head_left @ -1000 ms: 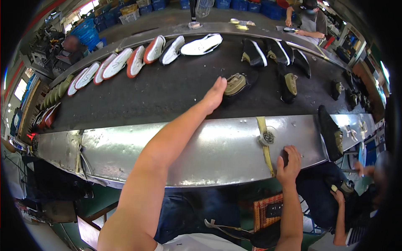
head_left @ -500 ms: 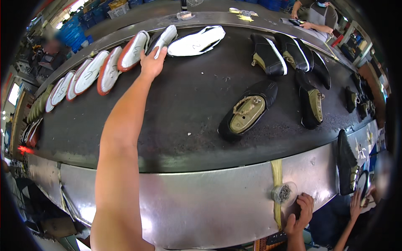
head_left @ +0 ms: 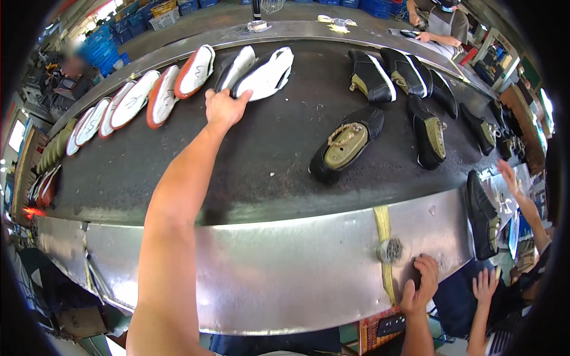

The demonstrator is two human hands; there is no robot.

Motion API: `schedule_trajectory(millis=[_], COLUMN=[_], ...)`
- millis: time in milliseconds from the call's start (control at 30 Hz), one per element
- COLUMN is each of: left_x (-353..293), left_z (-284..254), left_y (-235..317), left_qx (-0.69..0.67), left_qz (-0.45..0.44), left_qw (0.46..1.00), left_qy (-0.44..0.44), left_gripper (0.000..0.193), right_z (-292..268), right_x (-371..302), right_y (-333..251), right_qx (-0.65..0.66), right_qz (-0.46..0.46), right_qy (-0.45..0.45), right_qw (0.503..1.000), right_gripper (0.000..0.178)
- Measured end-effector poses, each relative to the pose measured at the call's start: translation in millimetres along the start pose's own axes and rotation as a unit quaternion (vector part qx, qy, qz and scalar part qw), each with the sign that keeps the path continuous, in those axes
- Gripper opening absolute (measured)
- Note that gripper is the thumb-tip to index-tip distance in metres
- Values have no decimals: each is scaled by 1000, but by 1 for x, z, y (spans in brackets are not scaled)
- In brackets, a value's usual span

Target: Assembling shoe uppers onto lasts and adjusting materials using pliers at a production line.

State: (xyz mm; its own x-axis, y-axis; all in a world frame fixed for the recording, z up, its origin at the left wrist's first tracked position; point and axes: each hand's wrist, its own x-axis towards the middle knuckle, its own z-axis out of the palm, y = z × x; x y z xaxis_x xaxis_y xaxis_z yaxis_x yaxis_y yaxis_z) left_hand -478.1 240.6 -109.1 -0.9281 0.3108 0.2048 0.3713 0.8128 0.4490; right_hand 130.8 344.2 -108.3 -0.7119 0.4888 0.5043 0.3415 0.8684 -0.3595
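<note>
My left hand (head_left: 227, 109) reaches over the dark belt and closes around the near ends of two white-bottomed shoes lying side by side. Its thumb presses the right white-bottomed shoe (head_left: 268, 73), and the fingers rest against the left white-bottomed shoe (head_left: 238, 66), which shows a dark side. At the near metal ledge, my right hand (head_left: 423, 285) has its thumb and curved fingers apart, holding nothing. Just beyond it stands a round clear container (head_left: 390, 251) of small grey metal pieces, apparently nails or tacks.
Red-edged white-bottomed shoes (head_left: 135, 99) line the belt's left side. Black shoes with olive insides (head_left: 347, 145) lie to the right. One black shoe (head_left: 482, 216) rests on the metal ledge (head_left: 285, 270). A co-worker's hands (head_left: 485, 286) are at the right; another person (head_left: 439, 26) works across the belt.
The right white-bottomed shoe has turned and come closer against the left one. My left hand now spans both. The co-worker's hands at the right have moved apart. The view has shifted slightly.
</note>
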Motion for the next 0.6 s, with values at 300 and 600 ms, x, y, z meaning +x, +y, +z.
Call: schedule_trajectory(millis=[300,600], left_x=[-232,-492], left_z=[-201,-277], left_y=[-98,-192], left_qx=[83,-48], left_qz=[125,75], left_qw=[988,996], left_qy=[-25,16], left_gripper=[69,39], right_z=[3,-64], right_x=[-19,-262], right_y=[19,-153], right_qx=[-11,160], right_qz=[-25,-60], right_qy=[86,-411], right_qw=[996,896], right_gripper=[30,58])
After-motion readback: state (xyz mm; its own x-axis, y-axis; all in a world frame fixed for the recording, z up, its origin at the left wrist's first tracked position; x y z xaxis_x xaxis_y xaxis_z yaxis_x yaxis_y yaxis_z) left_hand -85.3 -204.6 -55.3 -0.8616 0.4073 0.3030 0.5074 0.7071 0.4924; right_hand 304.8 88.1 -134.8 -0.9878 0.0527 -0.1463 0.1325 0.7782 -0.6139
